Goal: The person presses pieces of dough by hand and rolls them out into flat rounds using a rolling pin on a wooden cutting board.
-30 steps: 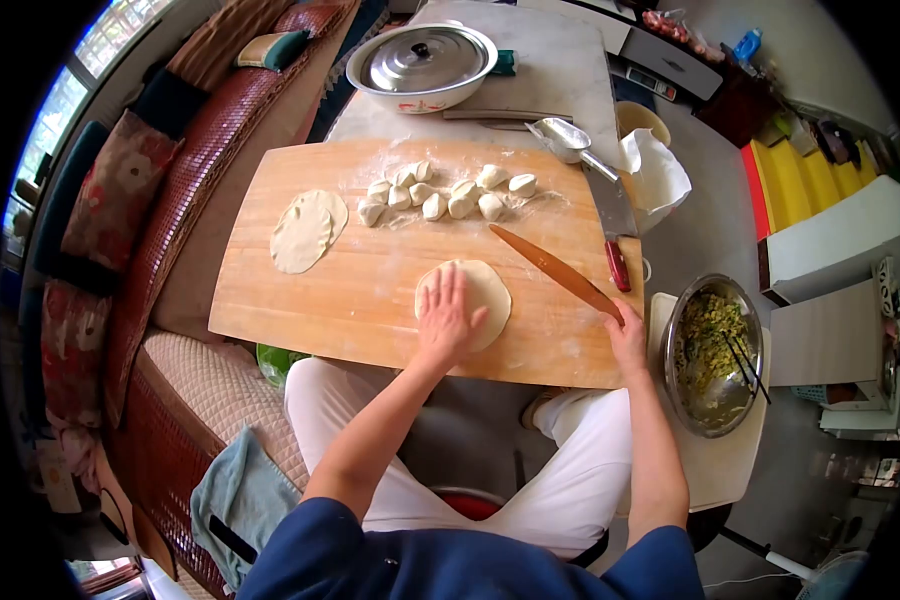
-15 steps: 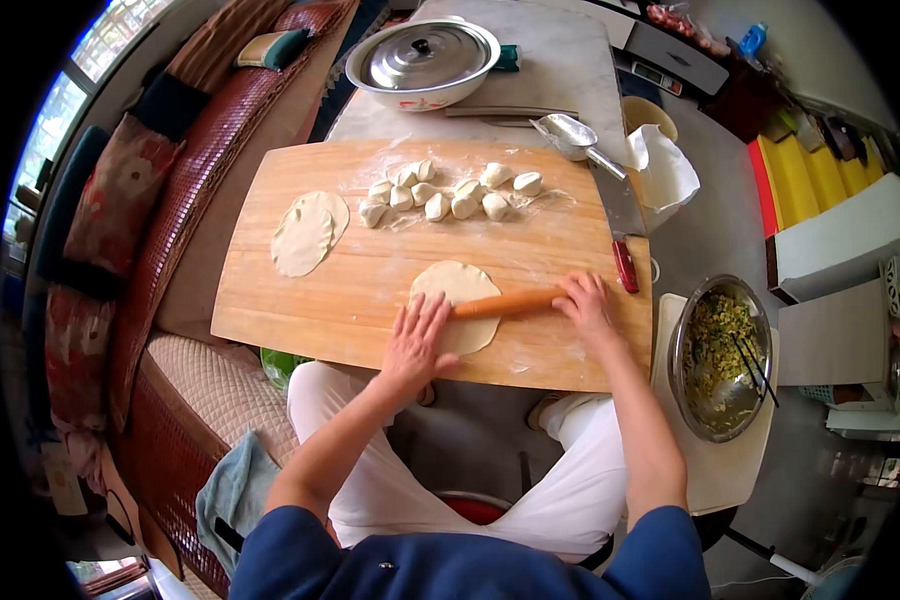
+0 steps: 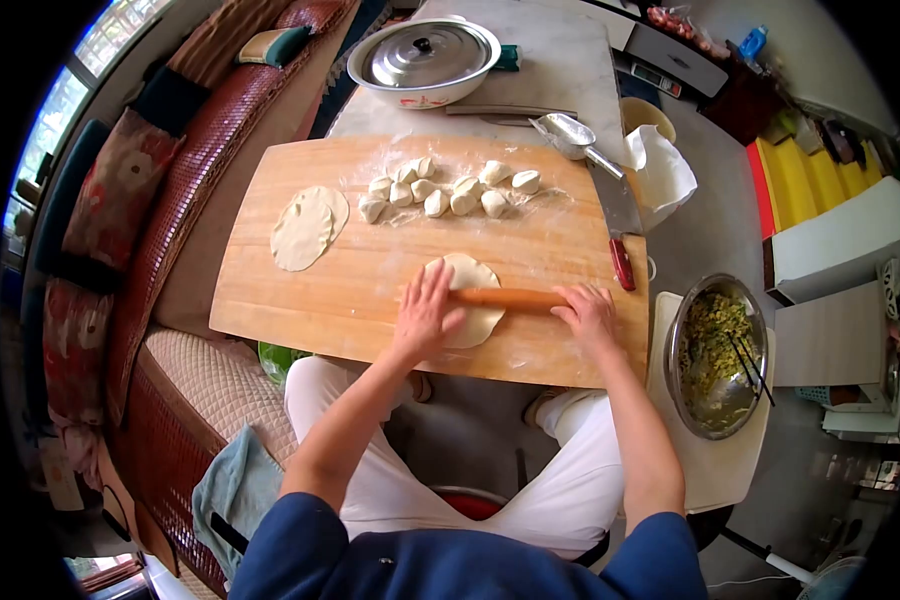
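Note:
A thin round dough wrapper (image 3: 482,325) lies near the front edge of the wooden board (image 3: 320,310). Across it rests a wooden rolling pin (image 3: 510,298). My right hand (image 3: 588,315) has its fingers closed around the pin's right end. My left hand (image 3: 427,312) lies over the pin's left end and the wrapper's left side, fingers stretched out flat; it hides that end of the pin. Two rolled wrappers (image 3: 302,232) overlap at the board's left. Several floured dough pieces (image 3: 435,203) sit toward the back.
A red-handled knife (image 3: 622,262) lies along the board's right edge, below a metal scoop (image 3: 575,138). Behind the board stands a lidded pot (image 3: 425,60). To the right, a metal bowl (image 3: 678,375) holds chopped filling and chopsticks. A sofa (image 3: 185,220) runs along the left.
My left hand has moved up and right, onto the rolling pin's left end. The pin has swung closer to level. My right hand has shifted slightly toward me.

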The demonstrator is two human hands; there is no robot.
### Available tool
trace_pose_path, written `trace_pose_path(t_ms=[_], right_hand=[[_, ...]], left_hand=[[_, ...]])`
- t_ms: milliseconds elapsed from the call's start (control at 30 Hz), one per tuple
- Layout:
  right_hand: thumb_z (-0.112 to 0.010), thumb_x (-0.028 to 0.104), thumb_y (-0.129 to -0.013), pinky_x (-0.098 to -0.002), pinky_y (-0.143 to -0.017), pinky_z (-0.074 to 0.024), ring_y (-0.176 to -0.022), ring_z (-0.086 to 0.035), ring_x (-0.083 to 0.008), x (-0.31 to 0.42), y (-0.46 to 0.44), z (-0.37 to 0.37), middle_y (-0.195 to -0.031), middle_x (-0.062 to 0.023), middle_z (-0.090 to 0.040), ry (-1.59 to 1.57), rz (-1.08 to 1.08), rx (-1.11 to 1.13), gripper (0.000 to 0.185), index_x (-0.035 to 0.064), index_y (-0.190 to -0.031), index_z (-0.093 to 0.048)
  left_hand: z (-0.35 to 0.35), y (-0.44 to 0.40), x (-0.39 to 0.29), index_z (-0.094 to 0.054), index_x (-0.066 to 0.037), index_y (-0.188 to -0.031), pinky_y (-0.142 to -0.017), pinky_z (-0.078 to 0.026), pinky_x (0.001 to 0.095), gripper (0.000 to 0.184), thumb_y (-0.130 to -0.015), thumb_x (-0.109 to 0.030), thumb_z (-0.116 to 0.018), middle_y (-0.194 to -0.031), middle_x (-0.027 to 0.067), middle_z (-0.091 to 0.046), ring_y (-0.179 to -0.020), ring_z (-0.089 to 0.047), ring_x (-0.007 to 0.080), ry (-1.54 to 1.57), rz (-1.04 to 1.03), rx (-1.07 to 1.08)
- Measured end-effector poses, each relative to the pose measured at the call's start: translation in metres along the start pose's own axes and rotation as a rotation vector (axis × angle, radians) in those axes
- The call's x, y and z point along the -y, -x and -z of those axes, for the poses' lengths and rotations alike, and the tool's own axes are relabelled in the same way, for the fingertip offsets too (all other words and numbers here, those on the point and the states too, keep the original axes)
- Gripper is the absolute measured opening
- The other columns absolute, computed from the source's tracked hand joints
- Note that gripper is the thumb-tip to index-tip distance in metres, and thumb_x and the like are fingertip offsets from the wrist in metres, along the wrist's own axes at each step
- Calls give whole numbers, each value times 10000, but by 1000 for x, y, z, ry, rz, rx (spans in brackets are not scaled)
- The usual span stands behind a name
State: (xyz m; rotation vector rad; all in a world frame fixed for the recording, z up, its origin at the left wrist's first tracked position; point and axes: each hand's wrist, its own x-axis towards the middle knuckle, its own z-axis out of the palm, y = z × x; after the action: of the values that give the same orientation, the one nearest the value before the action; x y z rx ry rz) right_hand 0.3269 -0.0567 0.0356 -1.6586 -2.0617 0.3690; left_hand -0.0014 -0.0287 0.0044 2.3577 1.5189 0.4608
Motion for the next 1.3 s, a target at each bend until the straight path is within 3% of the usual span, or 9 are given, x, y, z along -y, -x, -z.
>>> trace_pose_path(t_ms=[133,300,367,500,667,767,867,1000,1300], right_hand=[[-735,304,-869,-402,-826,-514,-952,-676,-334,-39,-1,-14,-1050,-150,-714,-231,-213,-177,364,67,-1143,-692],[-691,376,-907,-415,-803,-510,-957,-679,-339,-32,20,4,-1071,-150,-714,-206,-438,-84,404,68,-1169,-690],[-708,361,-882,-413,-815,-492,-973,-667,-320,-27,33,0,-1060,-127,-713,-81,-155,-125,379,79,-1135,-696],[-735,324,-831,-413,-829,-455,-977,-629,-284,-12,39,-11,-992,-77,-688,-62,143,-105,307,108,-1047,-699],[-777,265,-783,-411,-811,-451,-945,-611,-265,10,-3,-16,-993,-56,-652,199,202,-171,379,130,-1115,-655],[-792,254,-770,-409,-831,-470,-983,-619,-278,8,-27,-17,-1024,-69,-656,196,188,-114,417,127,-1137,-639],[-766,238,-816,-429,-881,-503,-1056,-624,-336,-15,-29,-24,-1104,-117,-666,58,-13,-131,408,100,-1175,-629],[-675,223,-910,-443,-870,-506,-1058,-623,-351,-40,7,-41,-1148,-162,-658,2,-257,-421,382,46,-1240,-599],[-682,226,-914,-447,-855,-509,-1058,-613,-384,-43,14,-47,-1139,-188,-651,11,-263,-451,395,28,-1243,-591]], left_hand=[[-4,-24,-21,-320,-98,-1537,-1212,-175,519,726,-954,-455,-566,-1622,107,-270,-1504,-214,332,18,187,-257],[-4,-2,-26,-370,-138,-1518,-1221,-165,515,804,-835,-380,-717,-1622,60,-278,-1506,-205,325,-109,-156,62],[18,2,-16,-395,-138,-1504,-1218,-175,521,801,-812,-353,-736,-1613,54,-296,-1502,-212,334,-101,-261,99],[20,29,20,-412,-89,-1477,-1208,-196,537,801,-782,-289,-755,-1576,87,-336,-1476,-253,353,38,-9,-266],[5,27,-6,-314,-79,-1532,-1208,-172,549,863,-865,-509,-652,-1613,89,-298,-1507,-214,344,-93,-13,27],[1,-32,8,-313,-64,-1526,-1193,-223,522,839,-865,-422,-685,-1602,131,-294,-1475,-252,373,-140,77,-64],[13,-67,21,-429,-52,-1436,-1118,-337,502,771,-803,-314,-780,-1461,192,-439,-1347,-408,395,146,151,-249],[26,-53,9,-609,-29,-1141,-942,-459,473,605,-630,-186,-891,-1141,184,-564,-1098,-551,380,-7,239,-130],[43,-60,-5,-692,-90,-952,-795,-538,456,328,-689,-265,-784,-935,134,-680,-923,-662,345,35,587,355]])
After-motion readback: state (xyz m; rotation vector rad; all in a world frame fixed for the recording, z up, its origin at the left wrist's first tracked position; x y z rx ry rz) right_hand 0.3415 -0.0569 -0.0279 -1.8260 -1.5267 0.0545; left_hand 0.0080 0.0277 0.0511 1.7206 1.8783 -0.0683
